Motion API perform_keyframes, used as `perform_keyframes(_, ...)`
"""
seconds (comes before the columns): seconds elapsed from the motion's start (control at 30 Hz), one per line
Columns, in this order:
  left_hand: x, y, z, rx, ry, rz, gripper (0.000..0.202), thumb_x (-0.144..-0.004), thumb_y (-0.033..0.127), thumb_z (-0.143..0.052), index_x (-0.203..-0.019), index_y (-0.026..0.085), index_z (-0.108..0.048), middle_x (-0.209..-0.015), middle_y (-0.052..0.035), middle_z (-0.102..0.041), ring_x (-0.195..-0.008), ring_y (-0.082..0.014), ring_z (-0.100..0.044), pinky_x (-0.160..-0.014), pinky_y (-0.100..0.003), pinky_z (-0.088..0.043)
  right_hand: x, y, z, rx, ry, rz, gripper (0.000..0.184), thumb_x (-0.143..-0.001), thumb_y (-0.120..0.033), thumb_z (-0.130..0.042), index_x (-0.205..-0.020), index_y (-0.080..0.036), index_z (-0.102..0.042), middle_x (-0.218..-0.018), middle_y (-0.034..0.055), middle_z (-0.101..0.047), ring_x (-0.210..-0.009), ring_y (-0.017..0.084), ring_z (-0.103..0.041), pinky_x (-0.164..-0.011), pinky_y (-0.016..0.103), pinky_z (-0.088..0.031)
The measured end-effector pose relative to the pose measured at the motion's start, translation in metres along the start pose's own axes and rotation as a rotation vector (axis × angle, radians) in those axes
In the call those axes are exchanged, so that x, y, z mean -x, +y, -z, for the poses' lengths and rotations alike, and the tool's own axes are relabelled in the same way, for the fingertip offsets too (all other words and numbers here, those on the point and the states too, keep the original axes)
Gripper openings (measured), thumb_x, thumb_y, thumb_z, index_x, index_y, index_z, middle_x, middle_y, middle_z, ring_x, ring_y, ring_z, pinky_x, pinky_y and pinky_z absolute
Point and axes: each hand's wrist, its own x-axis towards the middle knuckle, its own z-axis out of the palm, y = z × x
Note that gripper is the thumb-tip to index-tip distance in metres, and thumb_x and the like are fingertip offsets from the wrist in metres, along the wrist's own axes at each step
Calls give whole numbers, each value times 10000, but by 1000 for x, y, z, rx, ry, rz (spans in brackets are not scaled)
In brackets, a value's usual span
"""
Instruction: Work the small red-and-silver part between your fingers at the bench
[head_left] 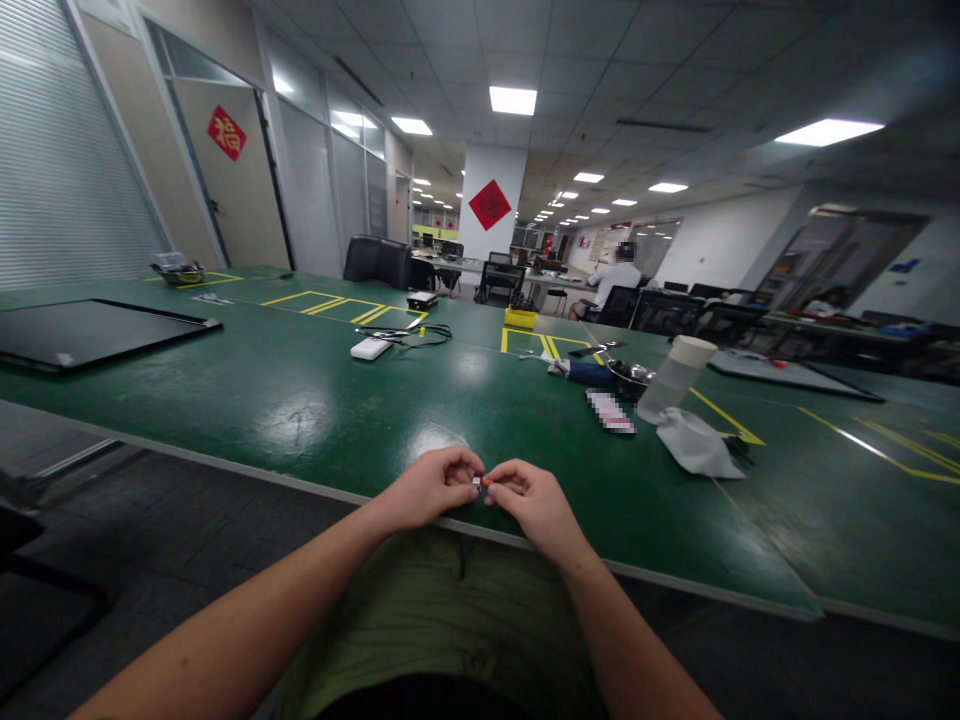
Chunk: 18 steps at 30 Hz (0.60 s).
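Hands, two: the left hand [429, 492] is pinching one small white piece [476, 484] between thumb and fingers; the right hand [538, 502] is pinching one small orange piece [489, 482] likewise. Both pieces are sitting close together, over the near edge of one green table [300, 430]; whether they are touching, cannot tell. Forearms, two: slanting inward from below, both hands curling toward each other. To the right: one translucent bottle [667, 385] is standing, one white pouch [696, 443] is lying beside it. Farther off: one yellow box [520, 318] is resting; leftward, one dark panel [90, 335] is lying flat.
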Motion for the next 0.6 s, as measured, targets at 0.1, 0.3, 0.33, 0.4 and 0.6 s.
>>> perform_keyframes(0.1,0,-1,1,-9,41,-8,229,-739,194,-620,-959,140,-586,-679,20,-548,-606,-85,-491,-558,-188,-377,0,-1,0,-18,5,-10,190,-744,-296,-659,-853,-144,-626,-764,40,-683,-699,174,-674,-670,289,-514)
perform_keyframes(0.3,-1,2,0,37,63,-7,256,-725,180,-610,-975,135,-573,-724,4,-579,-632,-93,-524,-584,-200,-404,0,1,1,45,-3,5,194,-731,-295,-660,-852,-146,-630,-734,21,-665,-660,153,-650,-635,267,-498)
perform_keyframes(0.33,-1,2,-1,49,55,-5,255,-727,179,-606,-976,135,-571,-732,1,-586,-639,-95,-531,-593,-203,-409,0,1,1,62,-2,7,189,-731,-292,-658,-850,-148,-631,-720,17,-661,-653,150,-644,-628,262,-493)
perform_keyframes(0.4,0,2,-2,64,39,-3,259,-732,176,-597,-987,137,-571,-728,3,-587,-627,-92,-530,-583,-200,-402,1,1,1,76,1,6,182,-735,-290,-650,-851,-152,-631,-707,13,-657,-651,148,-636,-624,261,-488)
perform_keyframes(0.6,1,4,-2,51,-5,-10,268,-753,176,-571,-1018,141,-591,-710,6,-585,-609,-87,-517,-553,-192,-367,0,2,1,51,-3,7,194,-728,-282,-652,-871,-153,-628,-677,5,-650,-645,150,-628,-623,266,-482)
